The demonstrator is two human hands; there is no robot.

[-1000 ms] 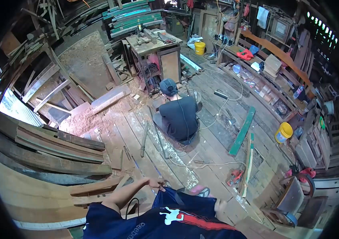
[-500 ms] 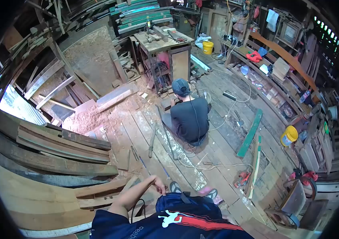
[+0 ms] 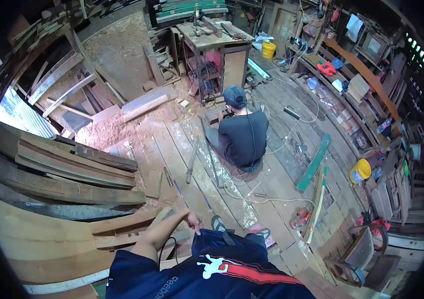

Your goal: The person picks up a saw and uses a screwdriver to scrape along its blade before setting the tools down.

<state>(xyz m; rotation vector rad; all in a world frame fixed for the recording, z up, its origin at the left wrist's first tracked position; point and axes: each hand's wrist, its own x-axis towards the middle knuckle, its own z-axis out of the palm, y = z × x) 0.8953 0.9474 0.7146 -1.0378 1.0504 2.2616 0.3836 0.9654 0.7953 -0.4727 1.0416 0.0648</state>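
My left hand point(image 3: 193, 221) is at the lower middle of the head view, at the end of my bent left arm. Its fingers are closed on the edge of my dark blue shorts point(image 3: 217, 243), and the cloth is pulled out a little to the side. My feet in flip-flops point(image 3: 218, 224) stand on the plank floor below. My right hand does not show; the shirt point(image 3: 192, 279) fills the bottom of the view on that side.
A person in a dark shirt and cap point(image 3: 243, 132) sits on the floor ahead. A cord point(image 3: 272, 201), a green board point(image 3: 315, 162) and a red tool point(image 3: 300, 218) lie to the right. Curved timbers point(image 3: 72, 174) are stacked at left. A workbench point(image 3: 212, 37) stands behind the person.
My left hand has moved slightly left and up and now pulls the cloth of the shorts outward. The view has shifted a little. The seated person stays in place.
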